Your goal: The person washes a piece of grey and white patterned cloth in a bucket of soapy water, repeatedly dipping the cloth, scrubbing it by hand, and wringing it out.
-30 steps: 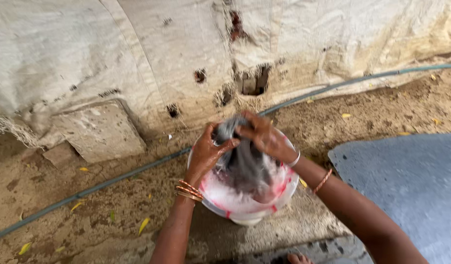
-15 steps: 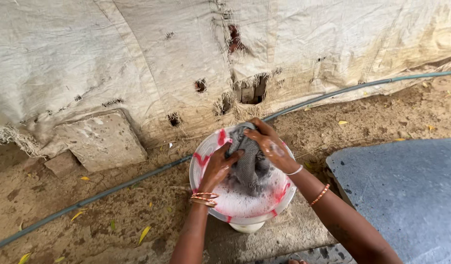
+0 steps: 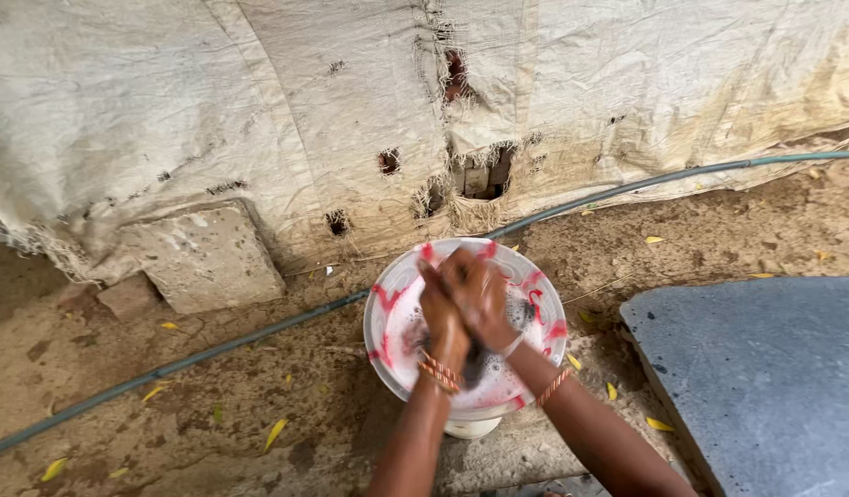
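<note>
A white bucket with red streaks [image 3: 395, 293] stands on the dirt and holds foamy water. My left hand [image 3: 440, 315] and my right hand [image 3: 481, 296] are pressed close together low inside it, blurred by motion. Between and under them only a dark patch of the grey cloth [image 3: 473, 364] shows in the suds; most of it is hidden. Bangles ring both wrists. Whether each hand still grips the cloth is unclear through the blur.
A torn, stained woven sheet [image 3: 259, 110] hangs behind the bucket. A grey hose [image 3: 259, 328] runs across the dirt. A stone block [image 3: 203, 258] sits at left, a flat grey slab [image 3: 774, 368] at right. Yellow leaves litter the ground.
The grey cloth was lifted above the bucket, then pushed down. Both hands have sunk with it into the foam and now sit close together.
</note>
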